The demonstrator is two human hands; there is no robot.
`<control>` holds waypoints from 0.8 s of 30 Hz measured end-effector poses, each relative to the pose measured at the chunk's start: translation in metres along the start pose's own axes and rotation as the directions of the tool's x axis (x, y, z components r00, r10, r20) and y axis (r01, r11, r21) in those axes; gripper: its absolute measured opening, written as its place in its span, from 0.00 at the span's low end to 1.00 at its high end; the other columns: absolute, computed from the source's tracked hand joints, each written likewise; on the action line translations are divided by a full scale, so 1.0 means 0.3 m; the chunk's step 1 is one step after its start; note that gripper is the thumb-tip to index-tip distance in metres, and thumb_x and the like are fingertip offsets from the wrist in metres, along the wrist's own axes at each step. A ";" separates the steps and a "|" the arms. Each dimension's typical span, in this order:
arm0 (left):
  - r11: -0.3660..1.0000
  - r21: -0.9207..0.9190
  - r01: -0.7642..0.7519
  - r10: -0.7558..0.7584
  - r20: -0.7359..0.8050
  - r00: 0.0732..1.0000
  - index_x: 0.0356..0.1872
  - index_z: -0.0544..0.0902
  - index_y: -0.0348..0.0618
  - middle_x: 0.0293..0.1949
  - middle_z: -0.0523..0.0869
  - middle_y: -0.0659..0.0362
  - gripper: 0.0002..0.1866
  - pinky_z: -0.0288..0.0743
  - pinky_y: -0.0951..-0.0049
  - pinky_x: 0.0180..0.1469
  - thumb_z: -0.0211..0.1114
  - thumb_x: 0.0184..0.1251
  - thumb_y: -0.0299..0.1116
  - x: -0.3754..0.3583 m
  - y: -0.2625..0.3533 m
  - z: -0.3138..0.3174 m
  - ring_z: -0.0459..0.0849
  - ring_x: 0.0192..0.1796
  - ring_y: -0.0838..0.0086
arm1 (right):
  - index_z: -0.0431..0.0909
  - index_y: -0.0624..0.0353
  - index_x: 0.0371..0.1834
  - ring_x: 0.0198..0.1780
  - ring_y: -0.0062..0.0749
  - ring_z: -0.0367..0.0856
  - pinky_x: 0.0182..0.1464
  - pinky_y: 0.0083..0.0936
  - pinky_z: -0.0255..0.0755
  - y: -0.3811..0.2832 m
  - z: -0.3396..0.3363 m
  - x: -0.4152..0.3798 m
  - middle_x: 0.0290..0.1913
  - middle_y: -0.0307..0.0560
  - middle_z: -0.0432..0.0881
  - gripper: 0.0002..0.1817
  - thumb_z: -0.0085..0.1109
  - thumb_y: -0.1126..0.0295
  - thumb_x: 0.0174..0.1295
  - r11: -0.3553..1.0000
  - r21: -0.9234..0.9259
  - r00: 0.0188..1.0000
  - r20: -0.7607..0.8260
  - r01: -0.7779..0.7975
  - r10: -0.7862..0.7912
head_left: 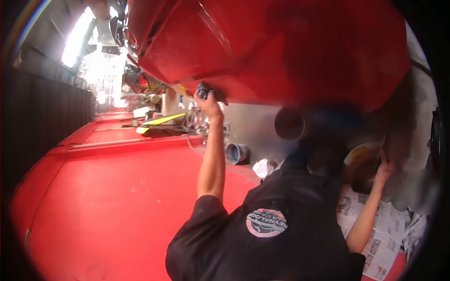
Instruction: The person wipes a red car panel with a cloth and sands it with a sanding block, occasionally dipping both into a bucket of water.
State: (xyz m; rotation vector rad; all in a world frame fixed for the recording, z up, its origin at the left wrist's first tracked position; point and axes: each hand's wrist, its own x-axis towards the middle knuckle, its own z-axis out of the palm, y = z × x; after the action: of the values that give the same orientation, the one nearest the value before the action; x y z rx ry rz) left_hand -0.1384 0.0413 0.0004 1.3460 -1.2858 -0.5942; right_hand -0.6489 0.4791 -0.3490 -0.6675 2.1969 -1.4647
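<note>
My left hand [209, 104] is raised at the upper middle, its fingers closed round a dark crumpled cloth [203, 90]. The cloth touches the lower edge of a glossy red car body panel [262, 61], which has a crease or seam at its upper left. At the right, my right hand [385, 169] is closed beside a round, blurred container [361, 157]. Something thin and dark rises from that hand, too smeared to name. Both forearms are bare below black short sleeves.
A bucket [237, 153] and a white crumpled cloth [264, 168] lie below the panel. Printed newspaper sheets [386, 225] spread at lower right. Behind my left arm are a yellow-green strip [161, 122] and clutter. The floor [126, 201] is red; a dark corrugated wall [47, 100] stands left.
</note>
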 end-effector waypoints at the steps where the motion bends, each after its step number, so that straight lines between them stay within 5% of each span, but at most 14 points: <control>1: 0.978 0.142 -0.156 0.166 -0.060 0.984 0.66 0.76 0.38 0.53 0.86 0.54 0.24 0.85 0.65 0.57 0.64 0.69 0.20 -0.006 -0.101 0.031 0.88 0.49 0.66 | 0.83 0.68 0.73 0.67 0.36 0.86 0.74 0.30 0.73 -0.066 -0.013 0.021 0.69 0.53 0.89 0.25 0.69 0.69 0.75 0.995 0.078 0.996 -0.046 -0.066 0.070; 2: 0.910 0.294 -0.291 0.332 -0.098 0.938 0.67 0.76 0.37 0.55 0.84 0.53 0.24 0.83 0.63 0.60 0.64 0.69 0.21 -0.012 -0.202 0.053 0.86 0.52 0.64 | 0.83 0.68 0.73 0.68 0.36 0.85 0.75 0.30 0.72 -0.125 -0.026 0.028 0.70 0.52 0.89 0.25 0.69 0.70 0.75 0.978 0.161 0.986 -0.082 -0.129 0.144; 4: 0.791 0.421 -0.444 0.491 -0.003 0.871 0.68 0.76 0.36 0.66 0.78 0.46 0.25 0.78 0.58 0.69 0.63 0.69 0.22 -0.200 -0.086 0.181 0.82 0.65 0.57 | 0.83 0.68 0.74 0.69 0.36 0.84 0.75 0.30 0.72 -0.218 -0.059 0.038 0.71 0.51 0.87 0.25 0.68 0.71 0.75 0.971 0.224 0.986 -0.119 -0.084 0.113; 8: 0.766 0.364 -0.529 0.484 0.215 0.848 0.67 0.84 0.38 0.81 0.62 0.36 0.33 0.59 0.46 0.84 0.62 0.54 0.18 -0.447 0.082 0.288 0.67 0.81 0.36 | 0.82 0.66 0.76 0.70 0.36 0.82 0.76 0.31 0.71 -0.389 -0.081 0.046 0.74 0.51 0.84 0.26 0.67 0.71 0.77 0.974 0.180 0.975 -0.196 0.138 -0.102; 9: 0.778 0.288 -0.559 0.509 0.233 0.829 0.64 0.88 0.37 0.81 0.62 0.33 0.34 0.54 0.43 0.86 0.62 0.49 0.18 -0.467 0.082 0.307 0.64 0.82 0.33 | 0.81 0.67 0.76 0.70 0.36 0.83 0.75 0.30 0.72 -0.563 -0.060 0.023 0.74 0.51 0.84 0.25 0.66 0.72 0.77 0.964 0.259 0.971 -0.237 0.053 0.010; 12: 0.543 0.141 -0.828 0.770 0.310 0.558 0.55 0.93 0.48 0.76 0.77 0.40 0.24 0.65 0.44 0.78 0.70 0.54 0.24 -0.485 0.027 0.322 0.71 0.80 0.41 | 0.82 0.67 0.75 0.69 0.37 0.83 0.74 0.29 0.73 -0.823 0.009 -0.030 0.73 0.51 0.85 0.24 0.66 0.72 0.77 0.956 0.224 0.952 -0.278 0.191 -0.125; 15: 0.400 0.157 -0.903 0.810 0.400 0.428 0.50 0.93 0.56 0.76 0.80 0.54 0.17 0.70 0.45 0.70 0.73 0.59 0.31 -0.473 0.016 0.276 0.76 0.75 0.49 | 0.82 0.67 0.74 0.67 0.37 0.84 0.71 0.29 0.75 -1.012 0.064 -0.068 0.71 0.53 0.86 0.23 0.66 0.71 0.79 0.941 0.052 0.909 -0.283 0.334 -0.306; 18: 0.357 0.120 -0.926 0.854 0.360 0.376 0.49 0.93 0.57 0.75 0.81 0.55 0.15 0.71 0.46 0.70 0.73 0.60 0.31 -0.355 -0.044 0.196 0.77 0.73 0.50 | 0.82 0.66 0.74 0.66 0.38 0.84 0.68 0.31 0.78 -1.179 0.121 -0.117 0.70 0.53 0.85 0.23 0.66 0.70 0.80 0.897 -0.031 0.858 -0.278 0.442 -0.432; 24: 0.575 0.243 -0.781 0.752 0.220 0.622 0.56 0.90 0.53 0.76 0.78 0.48 0.24 0.70 0.45 0.75 0.76 0.53 0.30 -0.009 -0.253 -0.066 0.76 0.74 0.44 | 0.81 0.65 0.75 0.64 0.41 0.85 0.65 0.30 0.77 -1.412 0.262 -0.262 0.70 0.56 0.84 0.24 0.65 0.70 0.79 0.807 -0.274 0.787 -0.206 0.523 -0.581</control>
State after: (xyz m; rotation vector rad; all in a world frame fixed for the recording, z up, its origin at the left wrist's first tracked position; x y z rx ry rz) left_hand -0.0954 0.0342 -0.0648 0.8452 -1.9353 0.1921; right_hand -0.4726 0.3281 0.0224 -1.3515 2.5245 -1.7051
